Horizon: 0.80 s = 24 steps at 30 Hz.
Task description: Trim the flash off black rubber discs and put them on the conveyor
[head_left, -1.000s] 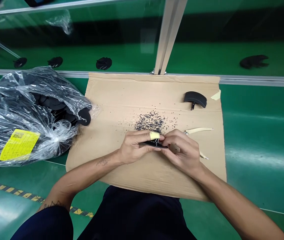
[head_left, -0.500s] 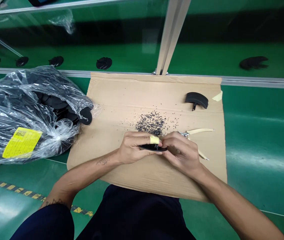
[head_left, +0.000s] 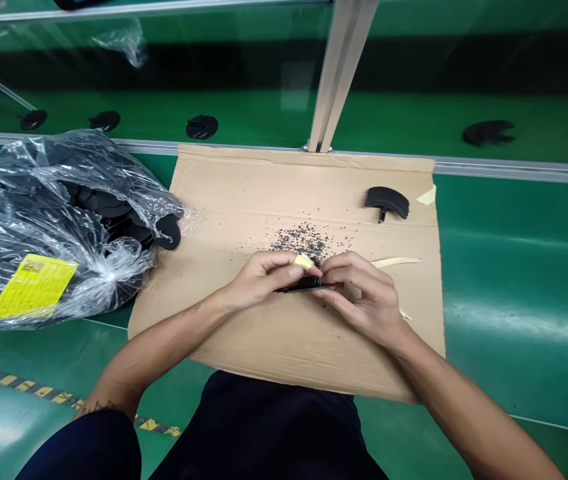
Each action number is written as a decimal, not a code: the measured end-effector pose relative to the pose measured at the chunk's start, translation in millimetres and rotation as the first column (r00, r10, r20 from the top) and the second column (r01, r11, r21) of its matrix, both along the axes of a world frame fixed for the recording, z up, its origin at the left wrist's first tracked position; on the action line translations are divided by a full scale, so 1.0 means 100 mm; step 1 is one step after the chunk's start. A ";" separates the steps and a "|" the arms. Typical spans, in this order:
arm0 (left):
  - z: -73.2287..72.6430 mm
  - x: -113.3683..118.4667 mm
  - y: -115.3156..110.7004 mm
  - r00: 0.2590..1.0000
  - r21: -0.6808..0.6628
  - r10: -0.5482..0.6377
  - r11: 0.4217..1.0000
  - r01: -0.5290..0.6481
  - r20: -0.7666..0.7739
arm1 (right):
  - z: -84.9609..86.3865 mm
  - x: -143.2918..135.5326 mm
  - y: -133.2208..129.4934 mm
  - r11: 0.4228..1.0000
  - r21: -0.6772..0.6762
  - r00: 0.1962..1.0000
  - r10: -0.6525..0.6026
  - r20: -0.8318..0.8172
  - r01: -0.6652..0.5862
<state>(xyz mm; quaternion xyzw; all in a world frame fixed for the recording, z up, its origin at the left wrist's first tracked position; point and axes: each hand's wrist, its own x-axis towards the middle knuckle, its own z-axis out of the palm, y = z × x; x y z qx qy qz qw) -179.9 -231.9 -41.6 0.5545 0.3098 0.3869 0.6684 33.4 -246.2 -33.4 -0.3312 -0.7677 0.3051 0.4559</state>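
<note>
Seen from the head camera, looking down at a green table (head_left: 514, 280) with a sheet of brown cardboard (head_left: 274, 193) lying on it. In the middle, over the cardboard, a flat black part (head_left: 304, 287), thin and dark, pinched from both sides. On its left end, the left hand (head_left: 259, 283), fingers closed on the part, with a bit of yellow tape (head_left: 304, 261) wrapped round one fingertip. On its right end, the right hand (head_left: 364, 297), also closed on the part, and holding a small cutter with pale handles (head_left: 394, 262) that pokes out to the right; the blades hidden behind the fingers. Just past the hands, a little heap of black crumbs (head_left: 304, 240) on the cardboard. Farther off to the right, another black part (head_left: 387, 201), well apart from the hands. To the left, a big clear plastic bag (head_left: 54, 220) full of more black parts, with a yellow label (head_left: 34, 285) on it, partly on the cardboard edge. Beyond a silver rail (head_left: 514, 170), more black pieces in a row on a green belt (head_left: 264, 120). Best, most likely, to keep the part flat and steady with the left hand, close to the heap so the bits drop there, to snip only the tiny sticking-out bit, and to keep the taped finger back from the blades.
</note>
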 end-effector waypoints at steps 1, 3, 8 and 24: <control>0.00 -0.01 0.02 1.000 -0.028 -0.013 1.000 0.012 -0.015 | 0.00 0.01 0.00 1.000 -0.010 1.000 0.013 0.010 -0.013; -0.01 -0.01 0.04 0.999 -0.066 -0.023 0.998 0.020 -0.040 | -0.01 0.02 0.00 0.999 -0.026 0.999 0.027 0.019 -0.027; -0.03 0.01 0.01 0.998 -0.029 0.000 1.000 -0.001 -0.058 | -0.03 0.04 -0.01 1.000 -0.019 1.000 0.006 -0.005 -0.006; 0.00 -0.04 -0.03 0.997 0.150 -0.030 0.988 0.040 -0.066 | 0.02 0.09 -0.06 0.998 0.017 0.998 0.067 0.011 -0.067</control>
